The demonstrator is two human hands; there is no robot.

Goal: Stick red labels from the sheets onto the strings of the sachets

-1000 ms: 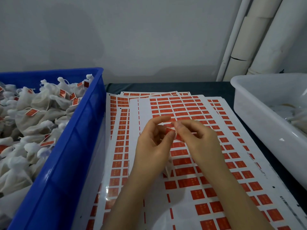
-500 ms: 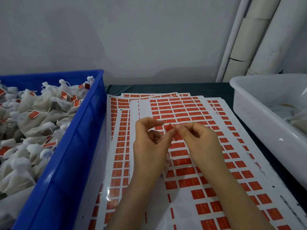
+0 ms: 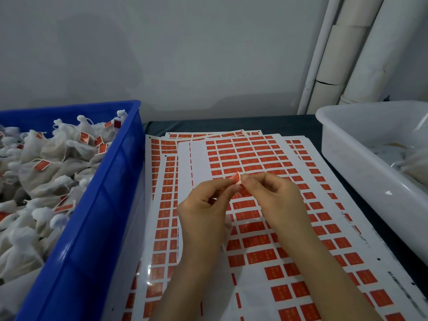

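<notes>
My left hand (image 3: 203, 205) and my right hand (image 3: 273, 195) meet fingertip to fingertip above the sheets of red labels (image 3: 252, 158). Between them they pinch one small red label (image 3: 235, 177), folded with its white edge showing. A bit of white sachet (image 3: 228, 222) shows below my left palm; its string is hidden by my fingers. The sheets lie overlapped on the dark table, with the left part of the top sheet bare of labels.
A blue crate (image 3: 92, 218) at the left is heaped with white sachets (image 3: 46, 158), several bearing red labels on their strings. A white tub (image 3: 361, 158) stands at the right. White pipes (image 3: 342, 54) run up the back wall.
The thumb and fingers of both hands have closed together, and the red label now stands folded between the fingertips. Both hands stayed in the same place above the sheets.
</notes>
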